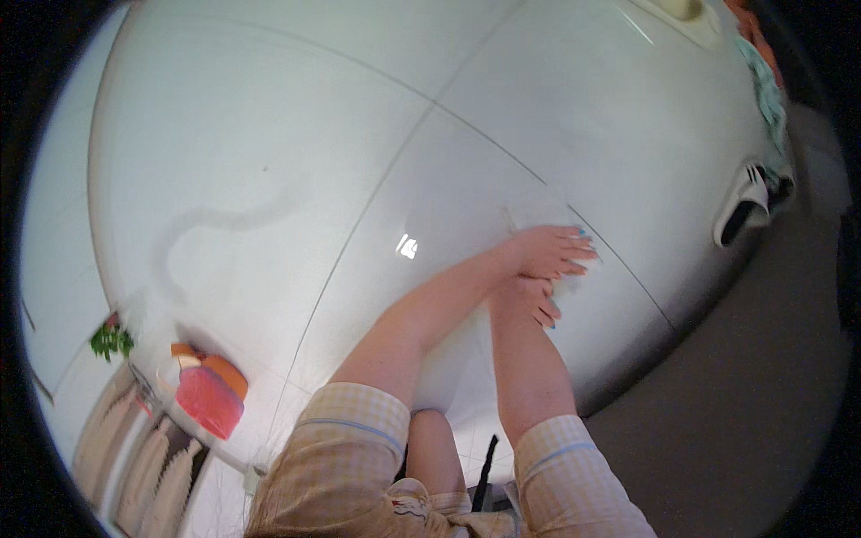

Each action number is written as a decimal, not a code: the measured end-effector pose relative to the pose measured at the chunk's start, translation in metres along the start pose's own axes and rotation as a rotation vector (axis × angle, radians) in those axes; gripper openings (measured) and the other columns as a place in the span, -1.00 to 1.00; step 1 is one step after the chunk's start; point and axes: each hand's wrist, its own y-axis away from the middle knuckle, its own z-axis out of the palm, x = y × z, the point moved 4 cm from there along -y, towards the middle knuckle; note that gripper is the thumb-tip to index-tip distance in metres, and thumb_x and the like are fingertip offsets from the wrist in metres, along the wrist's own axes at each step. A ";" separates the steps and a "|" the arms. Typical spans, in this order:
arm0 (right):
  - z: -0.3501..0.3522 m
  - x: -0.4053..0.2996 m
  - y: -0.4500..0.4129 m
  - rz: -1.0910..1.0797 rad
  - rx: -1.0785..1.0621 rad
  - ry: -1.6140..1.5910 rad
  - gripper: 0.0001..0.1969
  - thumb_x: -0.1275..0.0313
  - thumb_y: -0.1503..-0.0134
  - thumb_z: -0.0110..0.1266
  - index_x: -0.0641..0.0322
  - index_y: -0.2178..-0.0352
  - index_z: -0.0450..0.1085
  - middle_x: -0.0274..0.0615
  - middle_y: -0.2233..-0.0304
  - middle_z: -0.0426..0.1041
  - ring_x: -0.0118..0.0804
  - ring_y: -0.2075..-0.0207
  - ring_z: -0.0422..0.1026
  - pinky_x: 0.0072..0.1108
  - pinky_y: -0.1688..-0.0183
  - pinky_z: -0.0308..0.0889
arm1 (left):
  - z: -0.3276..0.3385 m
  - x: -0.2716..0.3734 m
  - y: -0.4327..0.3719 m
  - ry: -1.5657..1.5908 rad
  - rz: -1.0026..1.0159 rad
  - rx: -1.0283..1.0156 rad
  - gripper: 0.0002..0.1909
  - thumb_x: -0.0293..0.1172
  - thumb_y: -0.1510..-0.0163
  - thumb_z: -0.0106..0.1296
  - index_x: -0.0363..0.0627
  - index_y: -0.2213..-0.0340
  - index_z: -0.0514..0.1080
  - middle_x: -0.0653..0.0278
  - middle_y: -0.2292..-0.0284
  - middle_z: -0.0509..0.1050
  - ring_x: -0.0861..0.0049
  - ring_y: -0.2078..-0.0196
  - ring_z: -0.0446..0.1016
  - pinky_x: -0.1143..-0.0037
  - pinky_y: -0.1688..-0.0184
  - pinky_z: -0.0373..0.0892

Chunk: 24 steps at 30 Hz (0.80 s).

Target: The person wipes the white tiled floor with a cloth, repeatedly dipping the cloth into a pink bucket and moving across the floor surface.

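Observation:
My left hand (557,253) lies across the top of my right hand (536,300), near the wrist, above the glossy white tiled floor (377,134). Its fingers stretch to the right, slightly apart, with blue on at least one nail. The right hand's fingers angle down and to the right; part of that hand is hidden under the left. A blurred whitish patch (570,284) shows beside the fingertips, and I cannot tell whether it is an object or a reflection. Both forearms come out of yellow checked cuffs with blue piping. Below them a bare leg (434,452) is visible.
A white shoe with black stripes (740,205) and a mint-green cloth (763,87) sit at the right. A dark grey surface (726,403) fills the lower right. At lower left are a red and orange object (212,400) and a green plant (112,339). A cream object (683,17) is at top right.

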 end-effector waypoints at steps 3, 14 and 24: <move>0.003 -0.001 -0.018 -0.050 -0.017 0.042 -0.46 0.20 -0.01 -0.31 0.16 -0.04 -0.01 -0.12 -0.09 0.02 -0.12 -0.09 0.03 -0.20 -0.01 -0.01 | -0.014 -0.007 0.024 0.021 -0.221 0.091 -0.49 -0.15 0.11 -0.06 0.07 0.07 0.23 0.34 -0.10 0.03 0.46 -0.15 -0.02 0.35 -0.14 -0.07; -0.039 -0.019 0.005 -0.168 -0.039 0.142 -0.47 0.21 -0.01 -0.30 0.15 -0.03 0.01 -0.14 -0.08 0.03 -0.13 -0.08 0.04 -0.21 0.00 0.00 | -0.180 -0.128 0.294 -0.627 -1.457 0.445 -0.48 -0.25 -0.03 -0.30 -0.36 0.02 0.08 0.09 -0.11 -0.06 0.07 -0.13 -0.05 0.19 -0.11 -0.08; -0.032 -0.014 0.013 -0.171 -0.124 0.198 -0.48 0.21 0.00 -0.28 0.14 -0.02 0.02 -0.15 -0.07 0.05 -0.14 -0.08 0.05 -0.22 0.01 0.01 | -0.236 -0.105 0.362 -0.641 -1.459 0.832 -0.53 -0.34 -0.06 -0.40 -0.43 0.04 0.08 -0.14 -0.03 0.06 0.06 -0.14 -0.08 0.26 -0.16 -0.19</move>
